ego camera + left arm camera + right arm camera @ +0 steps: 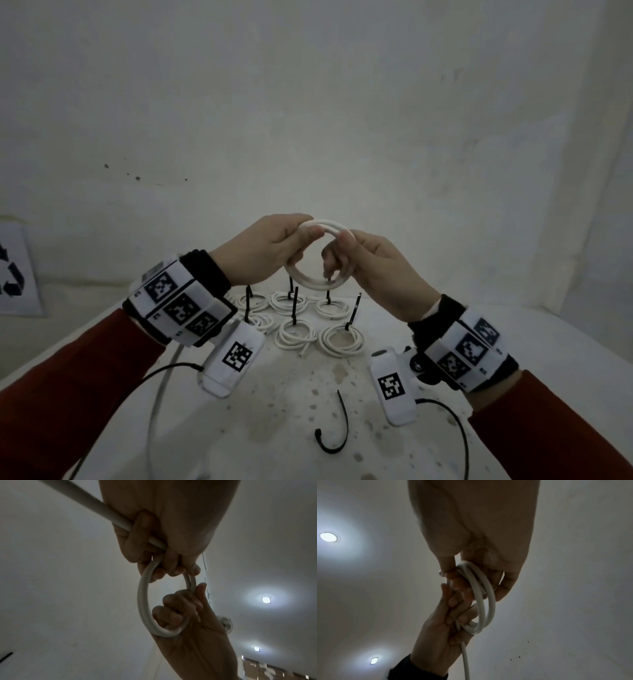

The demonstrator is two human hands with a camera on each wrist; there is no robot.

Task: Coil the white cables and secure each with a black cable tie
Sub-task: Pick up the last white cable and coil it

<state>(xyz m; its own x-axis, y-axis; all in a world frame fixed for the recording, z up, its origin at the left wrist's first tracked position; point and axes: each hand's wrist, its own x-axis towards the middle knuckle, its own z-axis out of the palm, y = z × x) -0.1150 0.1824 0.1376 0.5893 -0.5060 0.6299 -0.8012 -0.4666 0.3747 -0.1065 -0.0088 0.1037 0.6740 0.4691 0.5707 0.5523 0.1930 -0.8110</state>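
Note:
Above the table both hands hold up one white cable coil (310, 283) of two or three loops. My left hand (305, 229) grips the coil's left side, thumb on top, and the cable's loose tail (161, 394) runs down from it past the left forearm. My right hand (337, 251) grips the coil's right side with its fingers curled through the ring. The left wrist view shows the coil (142, 601) between the left hand (171, 572) and the right hand (178, 607). A loose black cable tie (334, 435) lies curved on the table near me.
Several finished white coils (296, 334), each with a black tie standing upright, lie grouped on the speckled white table (274, 428) beyond the hands. A sheet with a recycling symbol (13, 270) leans at the far left. A pale wall stands close behind.

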